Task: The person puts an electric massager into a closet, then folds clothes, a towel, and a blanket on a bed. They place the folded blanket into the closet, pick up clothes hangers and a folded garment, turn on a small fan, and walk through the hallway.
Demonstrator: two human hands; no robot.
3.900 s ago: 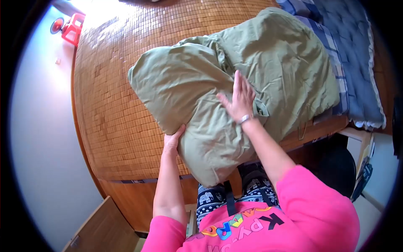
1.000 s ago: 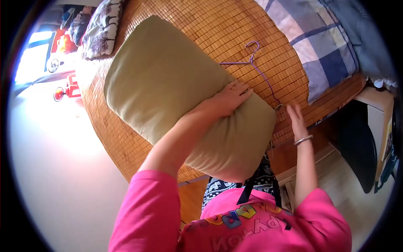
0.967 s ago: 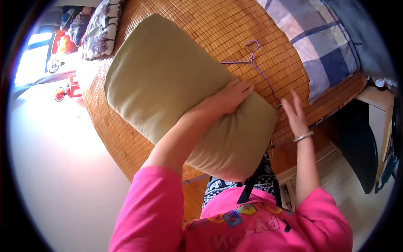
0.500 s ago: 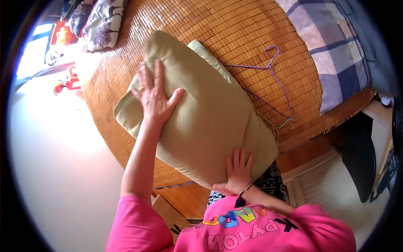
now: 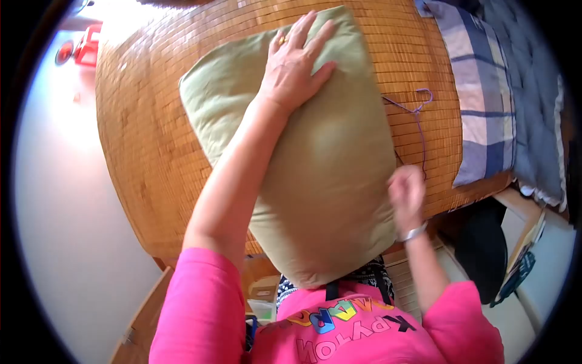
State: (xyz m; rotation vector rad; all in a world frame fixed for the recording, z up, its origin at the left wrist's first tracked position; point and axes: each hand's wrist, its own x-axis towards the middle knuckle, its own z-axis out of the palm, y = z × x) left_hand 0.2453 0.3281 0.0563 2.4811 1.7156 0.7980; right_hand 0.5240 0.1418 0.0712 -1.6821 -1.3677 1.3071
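Since half a second ago, left hand (image 5: 295, 64) slid to pillow's (image 5: 327, 164) far end, fingers spread flat. Pillow lies lengthwise toward the body on the mat (image 5: 145, 139); right hand (image 5: 406, 193), blurred, curls at its near right edge, grip unclear.

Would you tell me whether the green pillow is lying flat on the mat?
Flat: the green pillow lies on the bamboo mat, left hand pressing it.

A bamboo mat (image 5: 151, 139) fills the frame's middle, a purple hanger (image 5: 417, 121) and plaid blanket (image 5: 479, 103) lie right, a red stool (image 5: 88, 45) upper left.
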